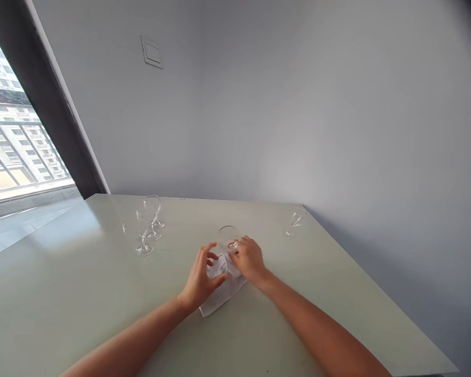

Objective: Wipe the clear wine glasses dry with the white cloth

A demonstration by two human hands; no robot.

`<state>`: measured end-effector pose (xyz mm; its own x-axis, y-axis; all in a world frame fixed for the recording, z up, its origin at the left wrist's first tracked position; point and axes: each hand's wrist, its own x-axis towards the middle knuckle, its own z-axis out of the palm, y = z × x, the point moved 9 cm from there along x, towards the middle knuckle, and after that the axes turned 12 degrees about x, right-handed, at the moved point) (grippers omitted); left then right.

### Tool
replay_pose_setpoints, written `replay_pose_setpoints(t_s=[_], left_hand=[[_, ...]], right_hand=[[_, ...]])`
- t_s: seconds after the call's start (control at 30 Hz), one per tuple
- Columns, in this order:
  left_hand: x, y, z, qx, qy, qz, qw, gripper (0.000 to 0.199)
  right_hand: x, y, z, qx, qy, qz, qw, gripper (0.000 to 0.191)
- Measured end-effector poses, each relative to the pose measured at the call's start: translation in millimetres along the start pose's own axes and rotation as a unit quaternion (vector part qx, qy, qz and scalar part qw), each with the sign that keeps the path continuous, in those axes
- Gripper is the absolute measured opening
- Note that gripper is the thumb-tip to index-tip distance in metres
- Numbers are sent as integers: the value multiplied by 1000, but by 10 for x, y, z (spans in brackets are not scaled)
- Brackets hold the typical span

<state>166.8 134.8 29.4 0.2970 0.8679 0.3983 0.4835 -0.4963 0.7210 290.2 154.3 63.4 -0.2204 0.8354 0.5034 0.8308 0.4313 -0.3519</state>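
Observation:
A clear stemmed glass [228, 230] is tipped over in the middle of the table, its round rim facing away from me. My right hand [250, 257] closes its fingers on this glass, and part of the glass is hidden behind them. Just beneath lies a white cloth [223, 298], bunched near the fingers, with one corner spread towards me. My left hand [201, 275] is at the cloth's left side, thumb and fingers curved but well apart. Its fingertips are close to the cloth and the glass; a firm hold does not show.
Several clear stemmed glasses [149, 225] stand grouped on the left of the pale table [82, 293]. Another small glass [296, 217] is near the right edge. Grey walls [298, 104] border the table at the back and right; a window [15, 125] is at left.

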Motion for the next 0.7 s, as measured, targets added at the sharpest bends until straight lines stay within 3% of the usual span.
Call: replay_pose_setpoints(t_s=[0.1,0.13,0.2,0.3,0.43,0.7], left_hand=[[-51,-25,303,109,-145,36,983,47],[-75,-16,362,133,-173,50,975,42],[-105,12,410,167,-194,69,964,34],[-119,64,411,196,-195,81,958,27],[-119,97,404,208,-194,88,955,25],[-109,129,386,192,-190,104,957,24]], right_hand=[[23,888,-117,49,19,209,976,20],[3,1138,-162,50,27,251,966,23],[-50,1554,-230,47,35,305,950,26],[-156,1990,-269,48,42,359,931,28],[-247,2263,-251,60,52,396,915,28],[-204,2428,-323,76,65,416,904,23]])
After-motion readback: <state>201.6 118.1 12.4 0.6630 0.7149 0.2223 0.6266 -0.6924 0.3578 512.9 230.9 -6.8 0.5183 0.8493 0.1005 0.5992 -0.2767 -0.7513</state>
